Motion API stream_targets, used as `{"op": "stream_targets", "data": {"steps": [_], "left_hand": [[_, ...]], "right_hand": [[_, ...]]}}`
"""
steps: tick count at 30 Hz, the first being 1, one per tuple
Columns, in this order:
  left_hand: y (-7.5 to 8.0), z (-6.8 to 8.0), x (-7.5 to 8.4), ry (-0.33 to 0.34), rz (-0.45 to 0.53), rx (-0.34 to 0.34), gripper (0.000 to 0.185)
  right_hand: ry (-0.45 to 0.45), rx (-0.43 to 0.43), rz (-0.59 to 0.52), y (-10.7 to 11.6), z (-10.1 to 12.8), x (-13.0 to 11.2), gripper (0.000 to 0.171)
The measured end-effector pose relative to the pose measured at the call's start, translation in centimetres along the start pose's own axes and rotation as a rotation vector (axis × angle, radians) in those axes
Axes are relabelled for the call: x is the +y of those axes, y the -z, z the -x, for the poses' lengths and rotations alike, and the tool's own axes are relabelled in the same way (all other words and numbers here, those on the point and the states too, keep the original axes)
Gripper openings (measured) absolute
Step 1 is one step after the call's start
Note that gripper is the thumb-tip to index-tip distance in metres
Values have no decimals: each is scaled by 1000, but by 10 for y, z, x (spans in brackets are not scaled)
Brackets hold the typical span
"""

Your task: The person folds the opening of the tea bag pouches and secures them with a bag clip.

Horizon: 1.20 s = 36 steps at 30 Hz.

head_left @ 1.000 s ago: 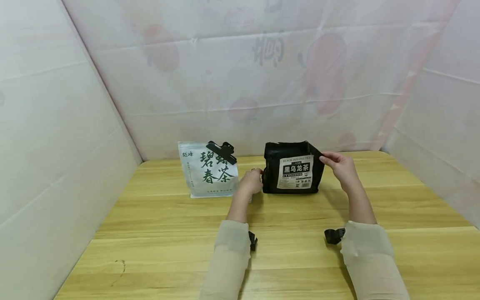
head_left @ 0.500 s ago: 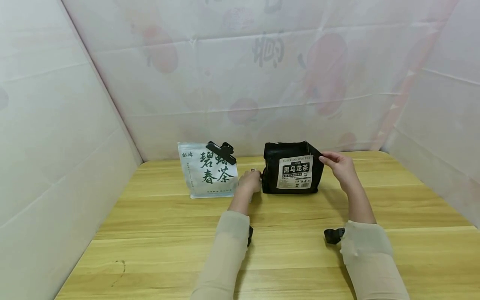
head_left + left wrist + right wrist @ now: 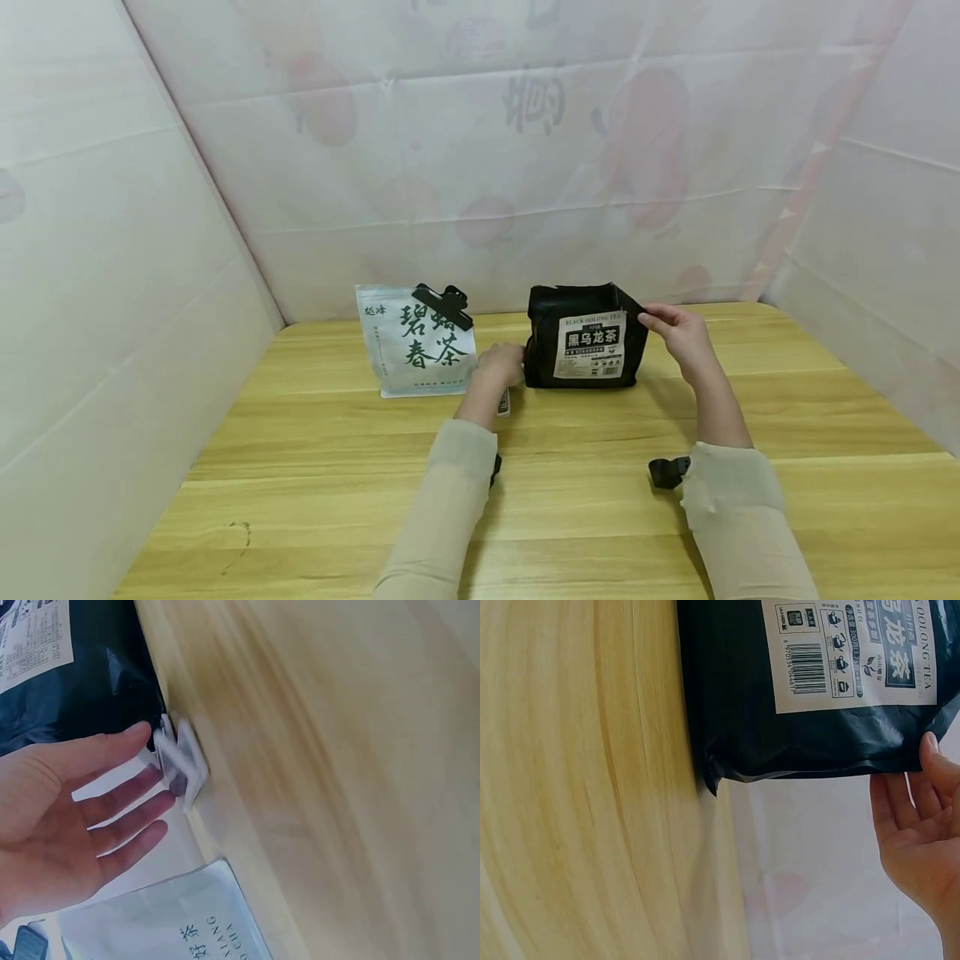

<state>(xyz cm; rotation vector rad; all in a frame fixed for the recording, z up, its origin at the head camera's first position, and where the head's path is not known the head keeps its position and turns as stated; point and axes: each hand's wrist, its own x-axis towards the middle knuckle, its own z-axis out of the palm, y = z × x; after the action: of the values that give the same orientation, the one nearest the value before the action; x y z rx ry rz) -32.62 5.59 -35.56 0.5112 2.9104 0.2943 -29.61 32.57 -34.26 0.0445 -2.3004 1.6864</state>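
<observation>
A black bag of oolong tea (image 3: 543, 333) with a pale label stands upright at the back of the table. My right hand (image 3: 678, 337) pinches its right upper edge, thumb in front and fingers behind, as the right wrist view shows. Between the two bags, my left hand (image 3: 498, 367) is close to the black bag's left side. In the left wrist view its thumb and forefinger pinch a small white folded card-like piece (image 3: 187, 769), blurred; its printed end shows below the hand in the head view. To the left stands a white tea pouch (image 3: 397, 358).
A black bulldog clip (image 3: 446, 306) sits across the pouch's upper right corner. The wooden table (image 3: 315, 492) meets a white printed cloth wall (image 3: 420, 183) behind, with cloth at both sides.
My left hand has drawn slightly down and away from the black bag. The small piece's lower end now shows further below the hand, its top end hidden. My right hand stays put.
</observation>
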Motion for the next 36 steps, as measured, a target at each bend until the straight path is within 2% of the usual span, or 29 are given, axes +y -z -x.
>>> {"op": "stream_targets", "data": {"steps": [8,15,19,23,28,36], "left_hand": [[9,7,-5,-71,164,-79,32],[13,6,-12,-137,220,-159,29],[12,6,-13,-170,199,-165,28],[10,6,-12,-202,168,-154,28],[10,6,-11,-226,175,-139,28],[11,8,-14,-275,189,-173,22]], "right_hand": [[-1,-5,14,0,-2,-1,32],[-3,-2,17,1,-1,-1,33],[1,-5,19,1,0,-1,35],[6,-6,5,0,1,0,29],[7,-11,-8,0,2,0,26],[18,-10,-11,0,1,0,20]]}}
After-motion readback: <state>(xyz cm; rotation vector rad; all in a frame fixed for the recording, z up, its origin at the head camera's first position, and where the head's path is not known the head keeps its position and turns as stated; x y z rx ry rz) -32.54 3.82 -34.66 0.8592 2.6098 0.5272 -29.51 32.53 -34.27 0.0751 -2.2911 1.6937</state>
